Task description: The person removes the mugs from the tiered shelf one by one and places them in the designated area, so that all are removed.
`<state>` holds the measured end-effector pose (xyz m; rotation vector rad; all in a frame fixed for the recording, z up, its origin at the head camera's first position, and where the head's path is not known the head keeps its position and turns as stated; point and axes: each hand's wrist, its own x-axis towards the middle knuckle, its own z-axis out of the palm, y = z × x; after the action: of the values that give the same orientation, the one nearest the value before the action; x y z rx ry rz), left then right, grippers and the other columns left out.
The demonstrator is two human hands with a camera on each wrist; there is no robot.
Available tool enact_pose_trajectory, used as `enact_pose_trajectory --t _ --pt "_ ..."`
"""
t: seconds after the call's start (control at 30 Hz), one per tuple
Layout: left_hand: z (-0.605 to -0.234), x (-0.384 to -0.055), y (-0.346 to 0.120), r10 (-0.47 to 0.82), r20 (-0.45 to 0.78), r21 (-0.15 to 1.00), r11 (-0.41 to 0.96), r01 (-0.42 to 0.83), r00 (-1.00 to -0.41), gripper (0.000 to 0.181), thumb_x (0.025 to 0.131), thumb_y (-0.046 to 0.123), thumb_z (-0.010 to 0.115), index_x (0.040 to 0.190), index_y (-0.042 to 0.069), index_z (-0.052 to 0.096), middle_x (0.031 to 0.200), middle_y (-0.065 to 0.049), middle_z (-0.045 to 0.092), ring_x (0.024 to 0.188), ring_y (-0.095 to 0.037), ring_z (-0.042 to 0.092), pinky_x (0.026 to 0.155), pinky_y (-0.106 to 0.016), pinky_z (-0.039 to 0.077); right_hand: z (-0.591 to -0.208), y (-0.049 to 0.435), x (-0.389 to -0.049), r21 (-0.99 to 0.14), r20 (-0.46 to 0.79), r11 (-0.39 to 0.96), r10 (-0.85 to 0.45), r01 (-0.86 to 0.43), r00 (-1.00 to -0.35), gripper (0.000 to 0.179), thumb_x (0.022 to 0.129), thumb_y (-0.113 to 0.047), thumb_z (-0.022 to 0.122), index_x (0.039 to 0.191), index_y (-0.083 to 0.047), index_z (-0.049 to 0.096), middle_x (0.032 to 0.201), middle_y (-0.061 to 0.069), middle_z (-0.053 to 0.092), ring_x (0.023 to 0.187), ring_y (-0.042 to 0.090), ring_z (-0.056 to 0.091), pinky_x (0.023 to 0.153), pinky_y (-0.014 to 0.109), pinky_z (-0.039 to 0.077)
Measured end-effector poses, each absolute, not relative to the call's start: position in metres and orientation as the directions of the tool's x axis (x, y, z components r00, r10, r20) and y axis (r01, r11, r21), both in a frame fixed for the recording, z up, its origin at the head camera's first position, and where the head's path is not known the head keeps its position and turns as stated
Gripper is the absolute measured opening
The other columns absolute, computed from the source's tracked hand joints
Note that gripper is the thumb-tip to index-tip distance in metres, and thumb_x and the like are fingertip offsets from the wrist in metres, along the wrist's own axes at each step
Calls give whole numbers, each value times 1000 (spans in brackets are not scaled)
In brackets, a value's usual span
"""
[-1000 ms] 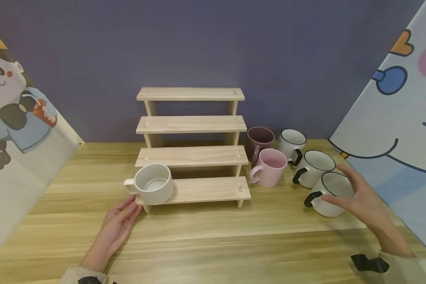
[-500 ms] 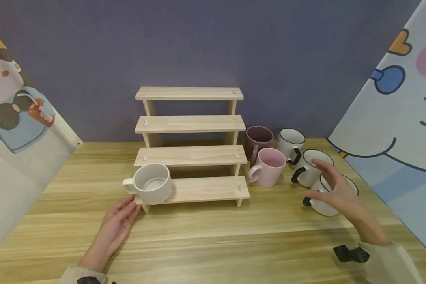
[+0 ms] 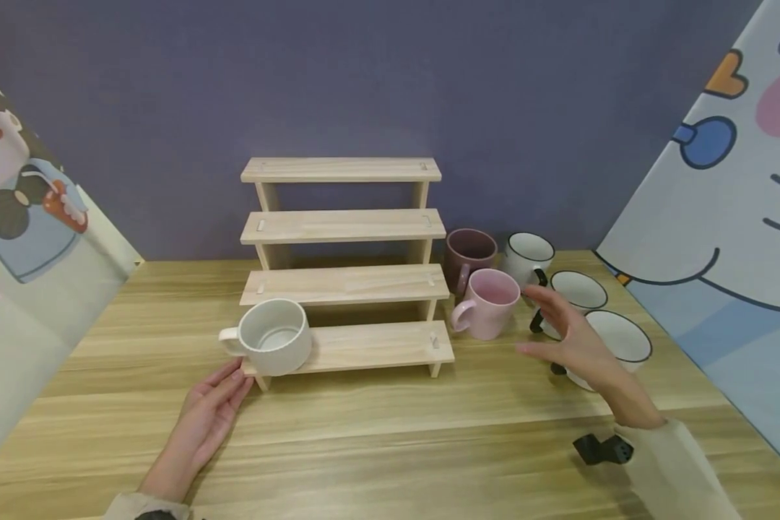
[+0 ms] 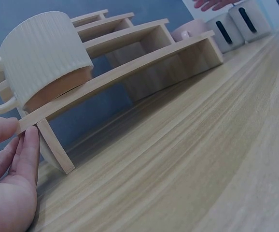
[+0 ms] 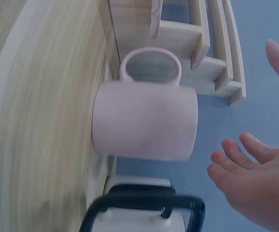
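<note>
My left hand pinches the left end of the lowest step of a four-tier wooden display rack. In the left wrist view its thumb lies at the board's edge and the fingers sit beneath. A cream ribbed mug stands on that step, handle to the left. My right hand hovers empty, thumb and fingers spread, just right of a pink mug. That mug stands on the table, its handle toward the rack; the right wrist view shows the hand apart from it.
Behind the pink mug stands a dark maroon mug. White black-rimmed mugs, one at the back, one in the middle and one in front, line the right side. A dark blue wall closes off the back of the wooden table.
My right hand has moved left, from over the front white mug to beside the pink mug. My left hand stays at the rack's end. The view has shifted slightly.
</note>
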<state>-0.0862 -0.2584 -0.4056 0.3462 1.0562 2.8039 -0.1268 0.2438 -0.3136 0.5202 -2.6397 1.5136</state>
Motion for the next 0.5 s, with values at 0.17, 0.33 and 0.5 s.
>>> enact_pose_trajectory --t 0.17,0.33,0.5 --pt "-407 -87 -259 203 175 652 -757 -41 -964 39 97 -13 33 113 0 66 113 -9 67 106 -15 65 97 -20 54 -313 234 -131 -837 220 435 -287 -331 -932 82 78 -3 76 145 -1 28 151 23 28 143 31 23 109 0 26" --pt "-408 -87 -259 199 180 647 -761 -36 -963 38 97 -14 33 113 0 66 112 -10 67 106 -16 65 97 -20 54 -311 224 -134 -842 183 447 -289 -301 -940 85 78 -5 77 146 -3 27 153 17 28 142 38 21 119 13 25" --pt "-407 -87 -259 196 177 648 -761 -36 -964 38 97 -13 33 113 0 65 112 -10 67 105 -16 66 97 -20 54 -311 214 -138 -842 220 417 -315 -343 -923 84 76 -1 77 145 0 28 150 20 33 140 38 25 106 -4 25"
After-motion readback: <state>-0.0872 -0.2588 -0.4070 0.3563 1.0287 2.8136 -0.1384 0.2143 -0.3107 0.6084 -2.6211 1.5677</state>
